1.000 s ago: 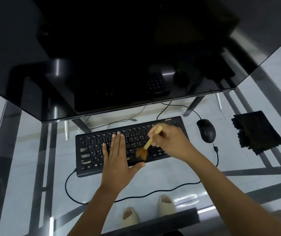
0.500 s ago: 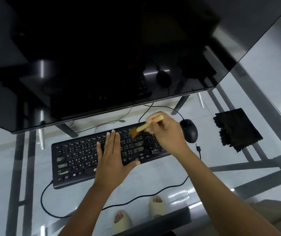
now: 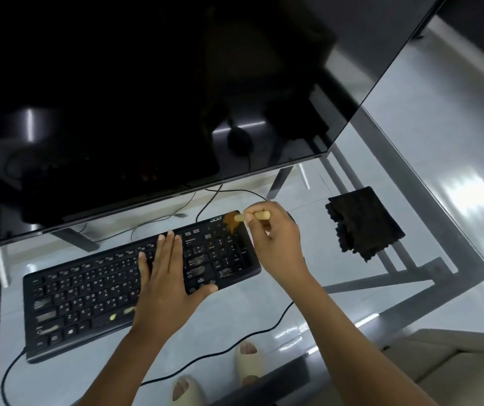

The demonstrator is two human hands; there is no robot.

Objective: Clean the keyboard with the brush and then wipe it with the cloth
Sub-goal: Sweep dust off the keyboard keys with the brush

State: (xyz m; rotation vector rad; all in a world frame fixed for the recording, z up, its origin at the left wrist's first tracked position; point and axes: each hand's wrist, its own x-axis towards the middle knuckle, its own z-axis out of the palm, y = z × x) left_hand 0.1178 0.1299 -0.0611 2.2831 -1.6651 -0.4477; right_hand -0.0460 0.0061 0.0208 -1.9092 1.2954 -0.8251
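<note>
Keyboard: the black keyboard (image 3: 111,291) lies on the glass table (image 3: 410,159), slanting up to the right, with pale smudges on several keys.
Left hand: the left hand (image 3: 166,284) lies flat on the middle keys, fingers together and stretched out, thumb spread along the near edge; it holds nothing.
Right hand: the right hand (image 3: 275,244) hovers over the keyboard's right end, fingers curled tight around the brush handle.
Brush: the brush (image 3: 240,219) has a pale wooden handle and brown bristles that touch the far right corner of the keyboard, just beside the logo.
Cloth: the dark cloth (image 3: 363,222) sits folded on the glass, right of the right hand and apart from it, untouched.
Monitor: a large dark monitor (image 3: 147,98) overhangs the far side of the table, its lower edge near the keyboard's far edge.
In the way: the right hand covers the place right of the keyboard where a mouse lay half a second ago; only its cable (image 3: 234,191) shows.
Under the glass: two feet in pale slides (image 3: 249,363) and a black cable (image 3: 220,350) show.
Change: half a second ago the bristles were over the keys left of the number pad; now they are at the far right corner. The left hand stays flat on the middle keys.
</note>
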